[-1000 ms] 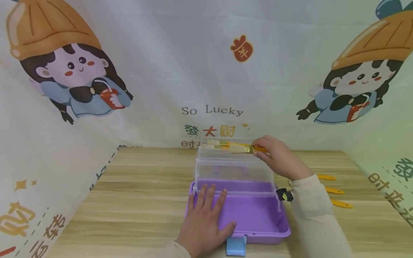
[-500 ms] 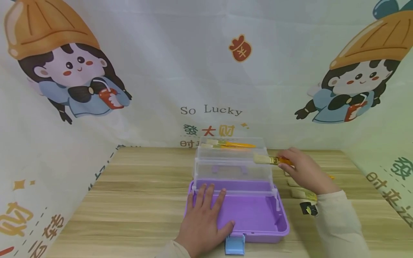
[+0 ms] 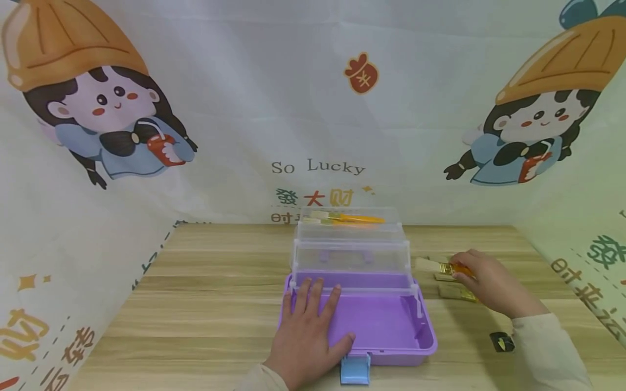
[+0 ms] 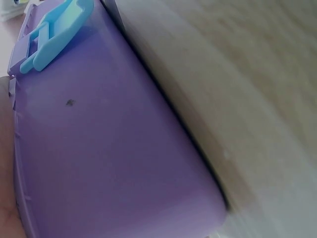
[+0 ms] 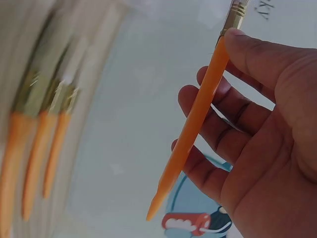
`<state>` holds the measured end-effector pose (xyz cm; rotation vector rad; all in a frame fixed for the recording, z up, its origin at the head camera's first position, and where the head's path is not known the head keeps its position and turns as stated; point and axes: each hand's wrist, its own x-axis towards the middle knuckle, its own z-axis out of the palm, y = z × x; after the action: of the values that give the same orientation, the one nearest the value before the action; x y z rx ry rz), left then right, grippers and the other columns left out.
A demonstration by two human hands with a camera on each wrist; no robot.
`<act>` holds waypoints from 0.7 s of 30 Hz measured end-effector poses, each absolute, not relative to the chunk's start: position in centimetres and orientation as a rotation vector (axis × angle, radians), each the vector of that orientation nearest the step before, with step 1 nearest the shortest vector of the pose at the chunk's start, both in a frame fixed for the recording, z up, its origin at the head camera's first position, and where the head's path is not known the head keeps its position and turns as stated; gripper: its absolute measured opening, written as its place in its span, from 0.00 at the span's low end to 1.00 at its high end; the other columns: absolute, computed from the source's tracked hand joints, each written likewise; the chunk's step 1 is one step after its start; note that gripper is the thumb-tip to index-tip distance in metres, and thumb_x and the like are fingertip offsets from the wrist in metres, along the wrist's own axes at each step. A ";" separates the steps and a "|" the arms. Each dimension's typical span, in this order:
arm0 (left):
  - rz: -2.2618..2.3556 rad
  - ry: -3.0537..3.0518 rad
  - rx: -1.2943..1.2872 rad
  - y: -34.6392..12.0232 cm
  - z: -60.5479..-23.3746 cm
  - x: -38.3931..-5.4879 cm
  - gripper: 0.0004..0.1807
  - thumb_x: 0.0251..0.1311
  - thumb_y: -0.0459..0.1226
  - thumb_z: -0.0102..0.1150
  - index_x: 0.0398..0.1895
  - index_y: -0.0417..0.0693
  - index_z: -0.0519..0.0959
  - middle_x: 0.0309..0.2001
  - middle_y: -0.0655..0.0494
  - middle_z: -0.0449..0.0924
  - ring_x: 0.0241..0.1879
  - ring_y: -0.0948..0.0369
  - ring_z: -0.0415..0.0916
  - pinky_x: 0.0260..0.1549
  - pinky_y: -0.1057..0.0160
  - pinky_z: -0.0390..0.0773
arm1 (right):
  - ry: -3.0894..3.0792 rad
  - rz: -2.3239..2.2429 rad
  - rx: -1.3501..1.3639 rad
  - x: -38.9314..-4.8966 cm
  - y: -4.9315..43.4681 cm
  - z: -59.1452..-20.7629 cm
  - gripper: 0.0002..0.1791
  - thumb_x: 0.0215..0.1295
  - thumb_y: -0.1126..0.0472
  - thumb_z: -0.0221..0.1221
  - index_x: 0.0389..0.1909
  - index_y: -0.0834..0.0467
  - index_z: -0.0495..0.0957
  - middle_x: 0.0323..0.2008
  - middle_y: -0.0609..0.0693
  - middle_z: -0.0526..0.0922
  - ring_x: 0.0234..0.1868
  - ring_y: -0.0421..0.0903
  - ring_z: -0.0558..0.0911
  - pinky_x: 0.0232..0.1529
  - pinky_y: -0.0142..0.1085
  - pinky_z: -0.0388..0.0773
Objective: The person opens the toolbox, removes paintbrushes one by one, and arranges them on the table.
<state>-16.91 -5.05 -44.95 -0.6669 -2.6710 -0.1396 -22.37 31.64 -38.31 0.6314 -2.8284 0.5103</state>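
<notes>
My right hand point(image 3: 491, 285) pinches a flat paintbrush point(image 5: 198, 114) by its orange handle, near the metal ferrule. In the head view, its pale bristles point(image 3: 426, 264) point left, right of the box and over other paintbrushes point(image 3: 457, 292) on the table. My left hand point(image 3: 310, 336) rests with spread, straight fingers on the front left of an open purple box point(image 3: 401, 358). Orange-handled paintbrushes point(image 3: 362, 219) lie in the top clear tray behind the box's main compartment. In the left wrist view, the box's purple front wall point(image 4: 114, 148) fills much of the frame.
Stepped clear trays point(image 3: 352, 258) rise at the back of the box. A light blue latch point(image 3: 355, 370) hangs at its front. The wood-grain table point(image 3: 195, 315) extends to both sides, with a printed cloth point(image 3: 254, 108) behind. A small black piece point(image 3: 502, 342) sits by the right cuff.
My right hand has carried the paintbrush from beside the top tray, right and down toward the brushes on the table. My left hand has stayed on the box.
</notes>
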 end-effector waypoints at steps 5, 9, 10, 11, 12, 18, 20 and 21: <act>-0.157 -2.677 -0.669 -5.0 -45.0 -16.9 0.45 0.62 0.68 0.43 0.76 0.54 0.61 0.71 0.43 0.60 0.72 0.44 0.52 0.66 0.35 0.52 | -2.876 0.470 0.610 -21.5 33.3 -39.7 0.10 0.62 0.68 0.65 0.44 0.63 0.80 0.39 0.51 0.82 0.39 0.52 0.82 0.39 0.50 0.80; -0.168 -2.676 -0.672 -4.9 -45.0 -16.9 0.44 0.62 0.68 0.43 0.76 0.54 0.62 0.71 0.43 0.60 0.72 0.43 0.52 0.66 0.35 0.52 | -2.902 0.423 0.637 -21.0 34.5 -40.9 0.11 0.59 0.69 0.66 0.43 0.63 0.81 0.38 0.51 0.83 0.38 0.53 0.82 0.40 0.50 0.80; -0.166 -2.676 -0.672 -4.9 -45.0 -16.9 0.44 0.62 0.68 0.43 0.76 0.54 0.62 0.72 0.43 0.60 0.72 0.43 0.52 0.66 0.35 0.52 | -2.910 0.413 0.650 -20.9 34.8 -41.2 0.11 0.58 0.70 0.67 0.42 0.63 0.81 0.38 0.51 0.83 0.38 0.53 0.82 0.40 0.50 0.80; -0.163 -2.677 -0.671 -4.9 -45.0 -16.9 0.44 0.62 0.68 0.43 0.76 0.54 0.62 0.72 0.43 0.59 0.72 0.43 0.52 0.66 0.35 0.52 | -2.916 0.395 0.654 -20.8 35.0 -41.4 0.11 0.57 0.70 0.67 0.41 0.62 0.82 0.37 0.50 0.84 0.38 0.53 0.82 0.41 0.50 0.80; -0.162 -2.677 -0.671 -4.9 -45.0 -16.9 0.44 0.62 0.68 0.43 0.76 0.54 0.62 0.72 0.43 0.60 0.72 0.43 0.52 0.66 0.35 0.52 | -2.929 0.387 0.656 -20.7 35.3 -41.6 0.11 0.56 0.70 0.68 0.40 0.62 0.82 0.37 0.50 0.84 0.38 0.52 0.83 0.41 0.50 0.80; -0.150 -2.680 -0.670 -4.9 -45.0 -17.0 0.44 0.63 0.68 0.42 0.76 0.54 0.61 0.72 0.42 0.59 0.73 0.43 0.51 0.66 0.35 0.51 | -3.038 0.440 0.639 -20.4 36.5 -42.3 0.07 0.60 0.69 0.65 0.34 0.54 0.80 0.32 0.42 0.82 0.32 0.39 0.78 0.34 0.40 0.78; -0.148 -2.680 -0.672 -4.9 -45.0 -17.0 0.44 0.63 0.68 0.42 0.76 0.54 0.61 0.72 0.42 0.59 0.73 0.43 0.51 0.66 0.35 0.52 | -3.062 0.461 0.627 -20.3 36.7 -42.6 0.07 0.61 0.69 0.64 0.34 0.53 0.79 0.31 0.42 0.81 0.31 0.38 0.77 0.33 0.39 0.77; -0.148 -2.680 -0.673 -4.9 -45.0 -17.0 0.44 0.63 0.68 0.42 0.76 0.54 0.62 0.72 0.42 0.59 0.73 0.43 0.51 0.66 0.35 0.52 | -3.064 0.460 0.630 -20.4 36.8 -42.7 0.07 0.61 0.69 0.64 0.35 0.54 0.80 0.32 0.43 0.83 0.32 0.39 0.79 0.33 0.40 0.78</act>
<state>-17.01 -4.94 -44.99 -0.6726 -2.6802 -0.1483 -20.35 36.85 -42.72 0.6298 -3.0636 0.4599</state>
